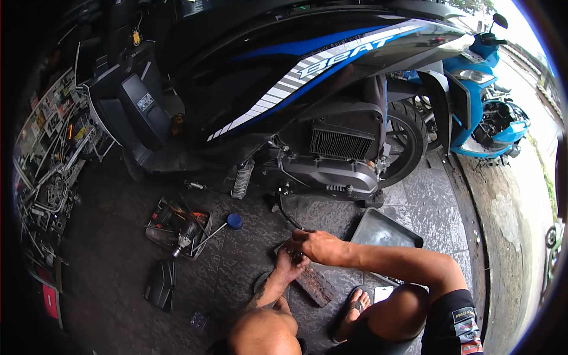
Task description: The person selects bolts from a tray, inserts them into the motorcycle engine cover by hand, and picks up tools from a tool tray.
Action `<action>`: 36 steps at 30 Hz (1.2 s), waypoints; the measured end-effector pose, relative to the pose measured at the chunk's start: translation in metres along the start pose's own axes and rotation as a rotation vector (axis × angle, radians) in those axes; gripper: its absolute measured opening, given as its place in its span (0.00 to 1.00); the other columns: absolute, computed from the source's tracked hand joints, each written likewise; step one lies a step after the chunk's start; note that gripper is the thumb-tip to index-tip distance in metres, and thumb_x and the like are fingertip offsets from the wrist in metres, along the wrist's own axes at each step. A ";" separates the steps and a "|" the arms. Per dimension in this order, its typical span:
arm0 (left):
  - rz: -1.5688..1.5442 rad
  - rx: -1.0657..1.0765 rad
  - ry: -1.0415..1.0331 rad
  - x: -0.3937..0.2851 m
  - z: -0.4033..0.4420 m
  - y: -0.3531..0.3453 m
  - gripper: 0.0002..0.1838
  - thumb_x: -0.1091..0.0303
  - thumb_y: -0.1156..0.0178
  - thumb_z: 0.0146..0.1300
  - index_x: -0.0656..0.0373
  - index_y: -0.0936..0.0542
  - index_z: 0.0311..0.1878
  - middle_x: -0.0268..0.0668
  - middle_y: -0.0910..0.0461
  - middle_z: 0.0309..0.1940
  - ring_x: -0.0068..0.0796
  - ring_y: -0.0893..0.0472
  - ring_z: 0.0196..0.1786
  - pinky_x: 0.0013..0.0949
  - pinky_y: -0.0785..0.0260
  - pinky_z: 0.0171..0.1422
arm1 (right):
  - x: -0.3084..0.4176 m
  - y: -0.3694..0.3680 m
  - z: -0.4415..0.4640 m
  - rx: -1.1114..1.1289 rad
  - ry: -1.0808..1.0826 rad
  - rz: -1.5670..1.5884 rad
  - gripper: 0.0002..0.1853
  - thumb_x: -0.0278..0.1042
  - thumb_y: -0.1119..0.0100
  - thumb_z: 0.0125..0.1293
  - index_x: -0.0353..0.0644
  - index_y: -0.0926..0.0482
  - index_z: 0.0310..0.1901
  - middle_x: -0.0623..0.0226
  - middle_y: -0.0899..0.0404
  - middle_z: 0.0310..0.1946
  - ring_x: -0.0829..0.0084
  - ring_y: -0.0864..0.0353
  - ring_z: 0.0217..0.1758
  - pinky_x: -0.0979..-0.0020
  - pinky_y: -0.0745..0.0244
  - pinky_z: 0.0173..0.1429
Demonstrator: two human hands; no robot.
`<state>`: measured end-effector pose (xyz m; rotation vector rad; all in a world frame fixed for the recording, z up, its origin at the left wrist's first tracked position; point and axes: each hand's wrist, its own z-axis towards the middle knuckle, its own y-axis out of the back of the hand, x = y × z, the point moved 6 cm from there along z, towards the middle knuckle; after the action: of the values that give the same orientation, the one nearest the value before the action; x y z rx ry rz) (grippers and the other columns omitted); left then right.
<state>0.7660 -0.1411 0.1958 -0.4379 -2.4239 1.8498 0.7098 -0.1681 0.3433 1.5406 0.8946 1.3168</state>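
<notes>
My left hand and my right hand are together low in front of me, close to the floor. Both have their fingers closed around something small and dark that I cannot make out. My right hand crosses over from the right and covers part of the left. Just below them a worn, brown wooden block lies on the tiles. A thin dark hose or lever reaches from under the scooter toward my right hand; whether they touch is unclear.
A tool tray holding an impact driver sits at left, beside a blue-headed mallet. Near it lies a black plastic cover. A grey metal pan stands at right. Behind is a blue scooter.
</notes>
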 end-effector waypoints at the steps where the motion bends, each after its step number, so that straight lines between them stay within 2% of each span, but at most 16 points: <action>1: 0.029 0.059 0.003 0.000 -0.001 -0.004 0.13 0.58 0.54 0.66 0.55 0.23 0.36 0.35 0.21 0.24 0.27 0.22 0.22 0.27 0.37 0.16 | 0.006 0.006 0.001 -0.031 0.037 0.008 0.20 0.28 0.48 0.58 0.40 0.30 0.53 0.54 0.28 0.44 0.53 0.24 0.48 0.59 0.25 0.51; 2: 0.055 0.115 0.010 0.002 -0.002 -0.007 0.14 0.58 0.54 0.66 0.55 0.23 0.35 0.36 0.21 0.24 0.28 0.22 0.21 0.27 0.39 0.15 | 0.007 0.011 0.002 -0.032 0.040 -0.007 0.20 0.28 0.48 0.58 0.40 0.30 0.53 0.54 0.28 0.44 0.53 0.24 0.48 0.59 0.25 0.51; 4: 0.031 0.085 0.072 0.002 -0.004 -0.010 0.15 0.57 0.52 0.67 0.55 0.24 0.31 0.34 0.26 0.20 0.26 0.26 0.19 0.25 0.42 0.14 | 0.013 0.029 -0.003 -0.059 -0.144 0.034 0.17 0.27 0.49 0.58 0.38 0.29 0.50 0.54 0.28 0.41 0.53 0.25 0.49 0.59 0.25 0.50; 5: 0.027 0.096 0.086 0.003 -0.005 -0.012 0.16 0.56 0.50 0.67 0.55 0.26 0.28 0.33 0.29 0.17 0.24 0.30 0.17 0.24 0.44 0.14 | 0.010 0.035 -0.005 -0.227 -0.042 0.055 0.13 0.28 0.49 0.59 0.36 0.31 0.46 0.52 0.29 0.40 0.50 0.24 0.46 0.57 0.25 0.48; 7: 0.095 0.056 0.085 0.004 -0.012 -0.023 0.19 0.53 0.46 0.67 0.54 0.30 0.23 0.29 0.40 0.13 0.20 0.40 0.15 0.21 0.51 0.12 | 0.003 0.062 -0.017 -0.374 -0.093 0.055 0.11 0.27 0.48 0.61 0.35 0.33 0.44 0.51 0.26 0.34 0.49 0.21 0.37 0.57 0.25 0.40; 10: 0.140 0.043 0.132 0.008 -0.015 -0.014 0.20 0.51 0.47 0.68 0.53 0.31 0.23 0.28 0.39 0.13 0.18 0.39 0.15 0.20 0.53 0.12 | -0.023 0.095 -0.047 -0.606 -0.257 0.016 0.07 0.27 0.51 0.67 0.37 0.35 0.44 0.50 0.22 0.31 0.49 0.21 0.29 0.56 0.26 0.30; 12: 0.168 0.006 0.146 0.012 -0.012 -0.012 0.21 0.50 0.47 0.68 0.52 0.31 0.22 0.27 0.39 0.13 0.17 0.40 0.15 0.19 0.54 0.12 | -0.040 0.130 -0.081 -0.961 -0.211 0.026 0.07 0.29 0.52 0.68 0.38 0.34 0.45 0.50 0.21 0.32 0.48 0.21 0.29 0.57 0.27 0.29; 14: 0.187 -0.018 0.187 0.017 -0.014 -0.013 0.21 0.51 0.50 0.69 0.53 0.30 0.22 0.27 0.40 0.13 0.18 0.40 0.15 0.20 0.54 0.12 | -0.075 0.152 -0.126 -1.209 -0.601 0.039 0.08 0.33 0.52 0.69 0.38 0.33 0.45 0.48 0.21 0.34 0.47 0.20 0.33 0.57 0.27 0.34; 16: 0.212 -0.034 0.197 0.021 -0.013 -0.016 0.22 0.50 0.49 0.69 0.53 0.30 0.22 0.27 0.40 0.13 0.17 0.41 0.15 0.19 0.54 0.12 | -0.126 0.146 -0.160 -1.352 -0.829 -0.049 0.11 0.37 0.53 0.70 0.37 0.33 0.44 0.47 0.21 0.35 0.46 0.21 0.38 0.56 0.28 0.40; 17: 0.216 -0.030 0.200 0.022 -0.011 -0.016 0.22 0.50 0.49 0.69 0.53 0.31 0.22 0.27 0.40 0.13 0.17 0.41 0.15 0.19 0.54 0.12 | -0.156 0.126 -0.174 -1.341 -0.928 -0.009 0.13 0.39 0.53 0.70 0.36 0.31 0.43 0.46 0.21 0.36 0.44 0.22 0.42 0.55 0.29 0.45; 18: 0.222 -0.029 0.200 0.024 -0.009 -0.015 0.21 0.50 0.49 0.69 0.53 0.31 0.22 0.27 0.41 0.13 0.17 0.41 0.15 0.19 0.54 0.12 | -0.162 0.115 -0.179 -1.289 -1.033 0.096 0.12 0.38 0.50 0.68 0.35 0.27 0.42 0.50 0.19 0.36 0.52 0.19 0.42 0.60 0.27 0.46; 21: 0.245 -0.066 0.219 0.031 -0.004 -0.010 0.21 0.50 0.49 0.69 0.52 0.31 0.22 0.27 0.40 0.13 0.17 0.41 0.15 0.19 0.54 0.12 | -0.177 0.083 -0.162 -1.262 -0.950 0.515 0.11 0.33 0.44 0.64 0.36 0.22 0.43 0.59 0.17 0.39 0.68 0.18 0.44 0.69 0.27 0.51; 22: 0.256 -0.078 0.236 0.033 -0.004 -0.008 0.21 0.51 0.49 0.69 0.52 0.31 0.22 0.27 0.40 0.12 0.17 0.41 0.15 0.19 0.54 0.12 | -0.173 0.081 -0.149 -1.171 -0.891 0.649 0.11 0.32 0.44 0.63 0.36 0.22 0.44 0.58 0.17 0.39 0.67 0.18 0.45 0.69 0.28 0.52; 27: 0.313 -0.084 0.222 0.031 -0.002 -0.009 0.21 0.49 0.47 0.68 0.51 0.31 0.22 0.27 0.39 0.13 0.17 0.40 0.14 0.19 0.55 0.12 | -0.158 0.093 -0.109 -1.009 -0.658 0.484 0.10 0.27 0.46 0.64 0.36 0.23 0.46 0.57 0.18 0.39 0.68 0.18 0.46 0.69 0.27 0.52; 30: 0.300 -0.090 0.229 0.030 -0.008 -0.003 0.21 0.49 0.48 0.68 0.51 0.31 0.23 0.27 0.40 0.13 0.17 0.40 0.15 0.19 0.55 0.12 | -0.164 0.095 -0.105 -0.975 -0.612 0.634 0.09 0.25 0.43 0.63 0.36 0.28 0.44 0.62 0.19 0.39 0.72 0.20 0.45 0.70 0.27 0.50; 36: 0.321 -0.112 0.204 0.025 -0.009 0.004 0.21 0.48 0.49 0.68 0.50 0.31 0.23 0.26 0.40 0.13 0.16 0.40 0.15 0.19 0.56 0.12 | -0.180 0.096 -0.103 -0.923 -0.555 0.662 0.08 0.25 0.42 0.63 0.36 0.29 0.41 0.63 0.21 0.41 0.74 0.22 0.47 0.71 0.28 0.50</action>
<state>0.7445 -0.1256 0.1915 -1.0243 -2.4376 1.6750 0.5750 -0.3498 0.3765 1.3187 -0.5813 1.3250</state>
